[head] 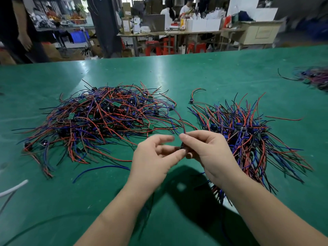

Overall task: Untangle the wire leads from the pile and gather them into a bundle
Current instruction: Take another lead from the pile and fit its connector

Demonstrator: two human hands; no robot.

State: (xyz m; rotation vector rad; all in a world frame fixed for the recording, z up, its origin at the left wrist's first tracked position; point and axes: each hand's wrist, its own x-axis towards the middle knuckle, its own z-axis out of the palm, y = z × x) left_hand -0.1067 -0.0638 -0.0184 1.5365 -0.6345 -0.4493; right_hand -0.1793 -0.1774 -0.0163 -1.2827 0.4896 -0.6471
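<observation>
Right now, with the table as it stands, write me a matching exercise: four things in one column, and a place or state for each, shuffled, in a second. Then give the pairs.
Column one
1. tangled pile
2. gathered bundle
3. loose blue wire
4. right grip

Column two
A. pinches a wire lead
B. single strand, on the near side of the left heap
C. on the left, leads crossing every way
D. on the right, leads lying roughly alongside each other

Pairs: 1-C, 2-D, 3-B, 4-A
</observation>
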